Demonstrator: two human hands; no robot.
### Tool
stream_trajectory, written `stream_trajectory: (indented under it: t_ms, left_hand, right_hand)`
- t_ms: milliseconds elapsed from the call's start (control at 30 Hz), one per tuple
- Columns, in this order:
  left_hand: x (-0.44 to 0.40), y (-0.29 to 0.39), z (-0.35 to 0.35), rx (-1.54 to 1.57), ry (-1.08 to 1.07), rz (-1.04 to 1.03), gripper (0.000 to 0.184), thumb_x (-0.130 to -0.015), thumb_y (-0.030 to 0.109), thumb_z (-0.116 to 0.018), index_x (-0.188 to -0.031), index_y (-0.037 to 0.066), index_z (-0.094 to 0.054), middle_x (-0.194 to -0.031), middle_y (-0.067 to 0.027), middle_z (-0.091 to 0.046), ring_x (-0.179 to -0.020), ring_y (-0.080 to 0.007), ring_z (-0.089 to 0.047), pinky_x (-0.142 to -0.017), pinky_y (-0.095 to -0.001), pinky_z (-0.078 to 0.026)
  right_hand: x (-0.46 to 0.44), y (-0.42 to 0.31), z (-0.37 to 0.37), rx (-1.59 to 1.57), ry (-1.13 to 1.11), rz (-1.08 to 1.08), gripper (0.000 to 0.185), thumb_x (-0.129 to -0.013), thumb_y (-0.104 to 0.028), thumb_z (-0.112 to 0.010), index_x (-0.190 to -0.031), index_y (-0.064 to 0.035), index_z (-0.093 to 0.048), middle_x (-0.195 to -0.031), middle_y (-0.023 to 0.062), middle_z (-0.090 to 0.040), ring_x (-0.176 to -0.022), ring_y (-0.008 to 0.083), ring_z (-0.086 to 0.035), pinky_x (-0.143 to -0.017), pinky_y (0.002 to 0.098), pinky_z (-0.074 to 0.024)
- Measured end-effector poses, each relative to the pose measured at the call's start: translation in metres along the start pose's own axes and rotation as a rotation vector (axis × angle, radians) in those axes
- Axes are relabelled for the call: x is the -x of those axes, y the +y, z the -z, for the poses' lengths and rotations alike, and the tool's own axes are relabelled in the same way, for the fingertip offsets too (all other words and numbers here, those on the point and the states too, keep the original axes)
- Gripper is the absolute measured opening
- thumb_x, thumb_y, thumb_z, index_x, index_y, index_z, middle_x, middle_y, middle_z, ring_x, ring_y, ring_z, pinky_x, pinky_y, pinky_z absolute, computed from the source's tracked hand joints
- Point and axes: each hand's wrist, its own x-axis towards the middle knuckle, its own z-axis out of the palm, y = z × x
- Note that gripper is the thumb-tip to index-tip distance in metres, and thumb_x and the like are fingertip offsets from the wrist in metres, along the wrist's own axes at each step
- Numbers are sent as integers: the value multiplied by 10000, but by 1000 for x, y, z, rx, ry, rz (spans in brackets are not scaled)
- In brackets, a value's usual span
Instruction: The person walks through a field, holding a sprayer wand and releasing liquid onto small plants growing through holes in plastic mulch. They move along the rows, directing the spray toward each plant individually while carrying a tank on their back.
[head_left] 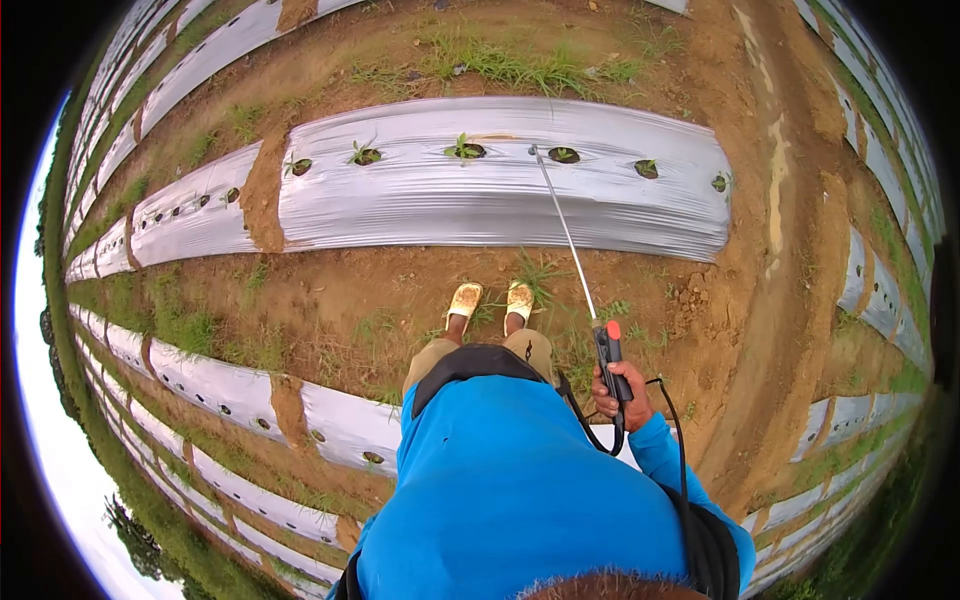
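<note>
My right hand (622, 390) is wrapped around the black handle of a spray wand (609, 350), which has a red button near its top. From the handle a thin metal tube (565, 226) reaches forward over the silver plastic mulch (400, 205). Its nozzle (533, 150) is between two planting holes, close to the seedling (564, 155) on its right. Another small green seedling (464, 149) grows in the hole to the left of the nozzle. A black hose (600, 440) curves down from the handle. My left hand is not visible; my blue-sleeved body hides that side.
Grass tufts (535, 68) grow on the brown soil beyond the bed. My feet in light shoes (464, 299) stand on the soil path before it. More mulched rows (215, 390) lie behind me, and a muddy wheel track (775, 200) runs along the right.
</note>
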Motion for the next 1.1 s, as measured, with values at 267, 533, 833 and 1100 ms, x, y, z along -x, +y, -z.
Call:
stream_trajectory:
  t_ms: [267,533,833,1100]
  left_hand:
    - [21,-25,-34,111,0,31,274,-788,374,-494,-810,116,-582,-741,-39,-600,-673,-191,-554,-673,-393,-458]
    - [28,-63,-68,286,-18,64,270,-787,372,-495,-811,117,-582,-745,-37,-601,-679,-191,-555,-678,-397,-456]
    - [9,-113,-75,461,-113,91,266,-786,369,-496,-812,119,-582,-750,-35,-602,-685,-192,-556,-684,-401,-455]
    - [-6,-157,-76,609,-207,102,262,-785,367,-498,-814,121,-582,-754,-34,-603,-691,-192,-557,-689,-404,-453]
  right_hand:
    - [-33,-17,-33,197,-75,-116,271,-826,-301,-509,-930,-53,-475,-660,42,-445,-426,92,-397,-373,222,-326]
    - [-60,-10,-88,395,-86,-203,277,-833,-301,-505,-950,-53,-473,-672,41,-443,-431,88,-397,-372,216,-326]
    - [-129,36,-203,575,-55,-255,292,-824,-308,-518,-936,-42,-476,-673,45,-449,-417,86,-408,-360,218,-335]
    - [-200,108,-314,757,-84,-271,316,-830,-323,-486,-953,-32,-483,-659,46,-454,-405,97,-414,-358,230,-356]
